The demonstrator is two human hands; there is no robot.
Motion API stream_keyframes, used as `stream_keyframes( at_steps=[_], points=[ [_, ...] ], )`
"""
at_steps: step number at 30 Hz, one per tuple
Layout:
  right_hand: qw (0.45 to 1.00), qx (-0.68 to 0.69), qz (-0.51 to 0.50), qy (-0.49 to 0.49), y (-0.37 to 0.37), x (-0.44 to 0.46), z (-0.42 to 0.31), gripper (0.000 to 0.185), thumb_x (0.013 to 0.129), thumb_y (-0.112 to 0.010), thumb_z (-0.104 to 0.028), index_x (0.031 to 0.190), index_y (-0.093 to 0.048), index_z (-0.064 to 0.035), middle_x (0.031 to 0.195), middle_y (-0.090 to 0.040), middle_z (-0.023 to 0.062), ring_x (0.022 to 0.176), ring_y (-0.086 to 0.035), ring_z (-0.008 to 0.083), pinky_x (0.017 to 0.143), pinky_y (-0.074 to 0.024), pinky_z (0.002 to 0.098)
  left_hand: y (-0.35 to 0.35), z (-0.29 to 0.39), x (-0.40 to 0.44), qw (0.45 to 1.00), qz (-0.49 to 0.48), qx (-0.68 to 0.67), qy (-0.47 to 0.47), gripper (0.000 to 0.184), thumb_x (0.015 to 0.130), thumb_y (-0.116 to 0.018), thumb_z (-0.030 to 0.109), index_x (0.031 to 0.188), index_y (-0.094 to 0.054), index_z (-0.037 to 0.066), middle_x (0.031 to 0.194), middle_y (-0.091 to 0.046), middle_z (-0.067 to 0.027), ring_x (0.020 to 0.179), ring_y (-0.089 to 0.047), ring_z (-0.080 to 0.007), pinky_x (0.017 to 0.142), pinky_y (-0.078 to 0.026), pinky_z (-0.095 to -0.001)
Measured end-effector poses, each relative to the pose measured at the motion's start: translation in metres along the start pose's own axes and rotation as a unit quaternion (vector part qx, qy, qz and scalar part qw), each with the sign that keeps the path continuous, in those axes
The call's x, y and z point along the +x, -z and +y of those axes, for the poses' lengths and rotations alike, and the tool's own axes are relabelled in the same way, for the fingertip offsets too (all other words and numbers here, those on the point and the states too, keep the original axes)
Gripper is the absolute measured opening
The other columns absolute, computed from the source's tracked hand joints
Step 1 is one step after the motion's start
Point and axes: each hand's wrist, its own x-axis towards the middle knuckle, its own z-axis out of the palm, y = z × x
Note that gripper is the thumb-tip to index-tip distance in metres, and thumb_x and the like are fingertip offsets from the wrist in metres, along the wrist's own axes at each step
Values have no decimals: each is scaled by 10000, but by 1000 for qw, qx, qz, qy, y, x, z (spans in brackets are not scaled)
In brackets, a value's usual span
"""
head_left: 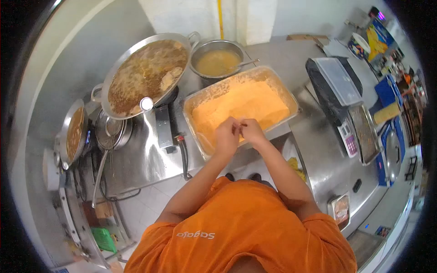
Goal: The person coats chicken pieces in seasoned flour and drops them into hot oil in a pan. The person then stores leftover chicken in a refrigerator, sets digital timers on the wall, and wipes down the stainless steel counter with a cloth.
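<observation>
Both my hands are close together over the near edge of a metal tray [295, 113] that holds orange powder [255, 98]. The fingers of my left hand [228, 132] are bent inward and meet those of my right hand [251, 130]. Both hands look closed, with fingertips pressed together; anything between them is too small to make out. Behind the tray stands a metal bowl [195, 63] of yellowish liquid with a utensil in it. To its left, a large wok [105, 98] holds bubbling brown oil with pale pieces floating at its right side.
At the left are a smaller wok [68, 132] and a strainer [110, 129] over a pot. A lidded plastic container [339, 82], a scale [349, 140], a metal tray [364, 132] and a small tray with food [340, 210] lie on the right. A hose [183, 157] hangs at the table edge.
</observation>
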Motion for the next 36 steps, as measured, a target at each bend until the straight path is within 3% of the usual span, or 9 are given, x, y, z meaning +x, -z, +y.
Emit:
stream_keyframes(
  at_steps=[2,5,8,14,17,23,27,32,36],
  points=[
    [971,240,-2,1,-7,10,14,209,980,-609,-227,980,-691,-35,800,-685,77,702,-651,254,658,-511,402,-7,-4,-8,999,2,-27,-35,102,865,-619,-14,958,-587,13,891,-645,-230,826,-648,-400,727,-513,-446],
    [938,326,57,-101,10,-14,-3,267,1019,-552,-265,1032,-663,-22,825,-668,67,684,-618,211,632,-496,380,-37,-3,-25,995,65,-34,-60,136,825,-642,-33,946,-598,13,849,-676,-158,754,-677,-311,692,-535,-392],
    [860,480,51,-166,0,-7,5,335,1040,-525,-321,1103,-639,-13,883,-680,82,715,-625,193,634,-505,361,-37,-7,-25,994,77,-58,-45,139,850,-582,-57,978,-580,-1,910,-643,-232,840,-637,-417,724,-512,-459],
    [921,372,21,-114,-2,-7,-1,468,1059,-443,-444,1135,-636,-25,1036,-685,87,829,-631,173,645,-518,329,-54,-16,-33,986,84,-139,46,161,825,-630,-37,983,-630,-5,841,-676,-178,782,-676,-340,702,-523,-409],
    [931,340,35,-124,7,3,9,420,1060,-436,-448,1153,-592,-69,1085,-667,99,812,-645,137,616,-526,262,-55,-20,-37,988,-9,-124,95,103,838,-628,-28,935,-649,1,838,-682,-176,776,-674,-329,703,-522,-399],
    [869,474,-107,-98,16,2,6,537,1027,-544,-410,1400,-456,-35,1196,-669,117,790,-622,148,548,-483,245,-58,-27,-33,988,-15,-136,68,46,864,-627,-2,907,-637,9,827,-665,-154,768,-641,-259,719,-503,-365],
    [947,278,-62,-145,22,29,30,528,1033,-537,-396,1419,-452,-45,1340,-599,101,935,-647,183,670,-537,279,-61,-25,-39,976,-11,-193,97,21,900,-610,24,918,-606,13,820,-633,-131,760,-606,-220,726,-494,-359],
    [930,337,48,-141,1,36,14,529,1062,-459,-401,1454,-425,-47,1440,-521,135,1271,-540,265,978,-508,420,-56,-30,-29,975,-22,-201,96,29,942,-578,57,933,-590,32,799,-616,-111,722,-566,-200,703,-482,-351],
    [919,382,-100,-8,1,54,33,587,1077,-355,-458,1503,-376,-54,1573,-363,124,1428,-368,257,1118,-371,434,-48,-25,-21,979,-58,-163,106,40,962,-566,74,942,-585,44,778,-593,-95,710,-544,-172,694,-472,-346]
  ],
)
